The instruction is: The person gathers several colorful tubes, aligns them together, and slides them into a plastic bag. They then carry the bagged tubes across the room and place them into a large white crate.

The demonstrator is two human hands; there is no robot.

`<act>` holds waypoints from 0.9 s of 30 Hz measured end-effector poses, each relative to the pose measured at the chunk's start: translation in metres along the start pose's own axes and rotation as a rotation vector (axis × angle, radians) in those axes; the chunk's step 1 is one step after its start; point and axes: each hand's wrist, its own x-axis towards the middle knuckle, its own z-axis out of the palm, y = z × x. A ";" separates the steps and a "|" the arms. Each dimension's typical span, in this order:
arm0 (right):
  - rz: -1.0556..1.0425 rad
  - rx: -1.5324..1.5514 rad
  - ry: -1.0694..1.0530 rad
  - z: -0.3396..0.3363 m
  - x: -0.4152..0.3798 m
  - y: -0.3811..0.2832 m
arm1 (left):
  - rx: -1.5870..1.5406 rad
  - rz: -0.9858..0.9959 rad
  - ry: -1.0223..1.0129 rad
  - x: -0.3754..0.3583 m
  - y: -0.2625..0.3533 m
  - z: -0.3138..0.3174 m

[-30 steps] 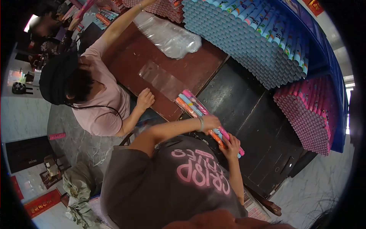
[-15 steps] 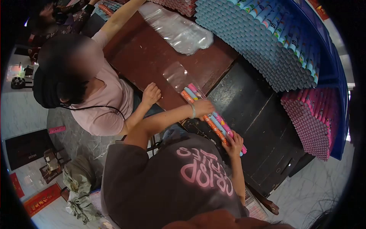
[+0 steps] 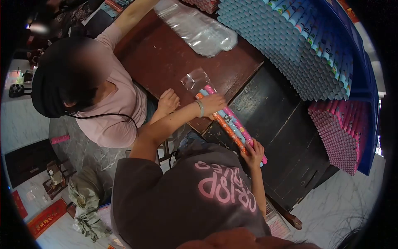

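Observation:
A bundle of slim patterned paper rolls, orange, light blue and pink, lies slantwise over the dark table. Clear plastic film sticks out past their far end, like the mouth of a bag. My left hand, with a band on its wrist, is closed over the rolls near that end. At the near end my right hand grips the bundle, thumb and fingers on either side. The near tips of the pink and blue rolls show beyond it.
Another person in a pink top sits at left, one hand resting by the reddish-brown table. Clear plastic bags lie at the back. Stacks of blue rolls and pink rolls stand right, beside a blue rack.
My left hand has slid up and left along the rolls towards their far end. My right hand keeps its grip near the lower end.

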 end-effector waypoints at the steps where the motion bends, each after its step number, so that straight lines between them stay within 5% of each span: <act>1: 0.001 -0.002 -0.003 0.001 0.005 -0.005 | -0.031 0.110 0.201 0.002 0.014 0.010; 11: 0.072 -0.028 -0.029 -0.004 0.025 -0.034 | 0.018 0.139 0.244 0.015 0.048 0.020; 16: 0.412 0.188 0.248 0.019 0.022 -0.045 | -0.028 0.114 0.202 0.015 0.051 0.024; 19: 0.376 0.023 0.375 0.006 0.008 -0.029 | -0.029 0.081 0.190 0.016 0.048 0.023; 27: 0.705 -0.266 0.477 -0.058 -0.148 0.040 | -0.078 0.094 0.131 0.021 0.056 0.026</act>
